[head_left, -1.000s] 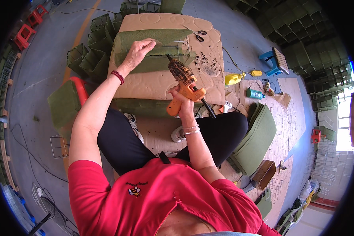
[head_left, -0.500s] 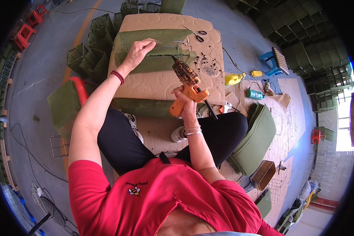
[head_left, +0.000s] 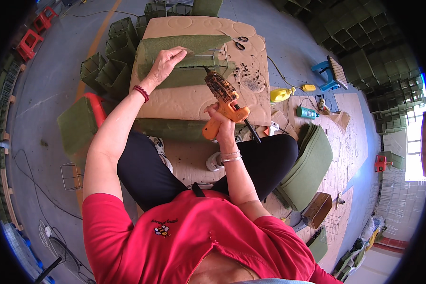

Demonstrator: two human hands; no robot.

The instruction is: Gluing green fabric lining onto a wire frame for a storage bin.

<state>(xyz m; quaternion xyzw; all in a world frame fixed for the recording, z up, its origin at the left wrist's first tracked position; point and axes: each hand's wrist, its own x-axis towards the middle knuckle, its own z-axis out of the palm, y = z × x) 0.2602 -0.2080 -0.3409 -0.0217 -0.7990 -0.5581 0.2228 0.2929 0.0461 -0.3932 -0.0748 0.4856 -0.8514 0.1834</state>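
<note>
My right hand [head_left: 224, 127] is wrapped round the orange handle of a glue gun [head_left: 232, 110]. Dark residue coats the gun's front, and a black glue stick sticks out of its back. The nozzle points at a strip of green mesh fabric with a dark line along its edge. My left hand [head_left: 166, 65] pinches the near edge of a lifted flap of green fabric [head_left: 189, 43]. Thin metal wire [head_left: 216, 57] shows between the flap and the lower fabric. All this lies on a cardboard-covered table [head_left: 194, 102].
Black scissors [head_left: 240, 43] lie at the table's far right, near scattered dark crumbs. Green fabric boxes [head_left: 113, 75] stand to the left. At right are a yellow bottle [head_left: 281, 94], a green bottle [head_left: 306, 113], a blue stool [head_left: 327, 75] and stacked green sheets [head_left: 307, 170].
The glue gun's nozzle has shifted slightly left along the fabric edge, and my right hand has moved with it. My left hand stays in nearly the same place.
</note>
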